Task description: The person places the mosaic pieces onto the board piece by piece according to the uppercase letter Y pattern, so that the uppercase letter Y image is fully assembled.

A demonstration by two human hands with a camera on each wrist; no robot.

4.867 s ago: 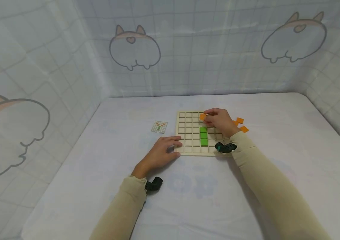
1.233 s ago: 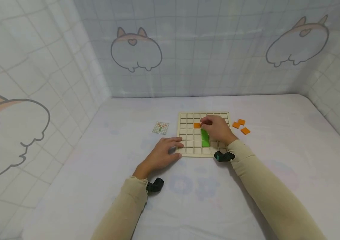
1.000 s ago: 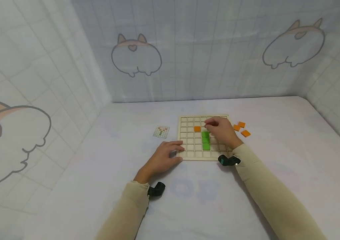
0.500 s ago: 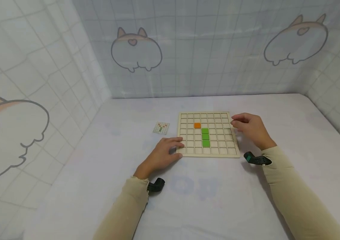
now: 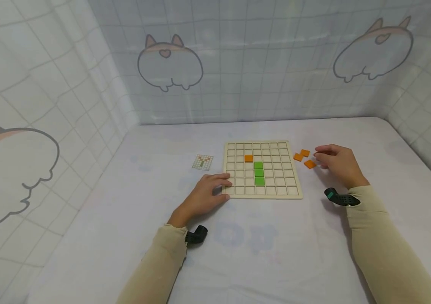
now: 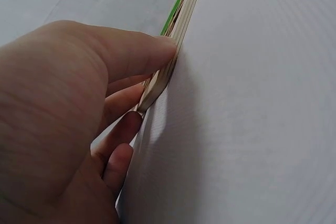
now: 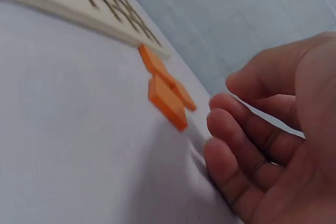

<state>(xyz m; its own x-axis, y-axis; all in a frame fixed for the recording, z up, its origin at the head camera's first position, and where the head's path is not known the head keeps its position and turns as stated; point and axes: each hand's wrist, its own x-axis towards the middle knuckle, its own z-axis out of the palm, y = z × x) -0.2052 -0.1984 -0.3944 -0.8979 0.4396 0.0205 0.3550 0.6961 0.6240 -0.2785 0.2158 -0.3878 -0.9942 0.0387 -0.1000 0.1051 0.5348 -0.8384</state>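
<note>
The cream grid board [image 5: 242, 191] lies flat on the table. Three green tiles [image 5: 259, 173] form a column in its middle cells, and one orange tile [image 5: 248, 158] sits up and left of them. My left hand [image 5: 204, 195] rests at the board's front left corner, its fingertips over the left edge; in the left wrist view the thumb [image 6: 142, 53] touches the board's side. To the right of the loose orange tiles [image 5: 309, 164], my right hand [image 5: 339, 162] hovers with fingers loosely bent and nothing visible between them. The right wrist view shows these tiles [image 7: 168, 102] just beyond the fingertips.
A small card [image 5: 202, 162] printed with a coloured grid pattern lies left of the board. White cloth covers the table [image 5: 238, 261]. Pale curtains [image 5: 246, 63] with cartoon animals stand behind and at both sides.
My right hand earlier held an orange tile over the board. That tile now sits in a cell, and the hand has moved right, past the loose tiles. The left hand has stayed put.
</note>
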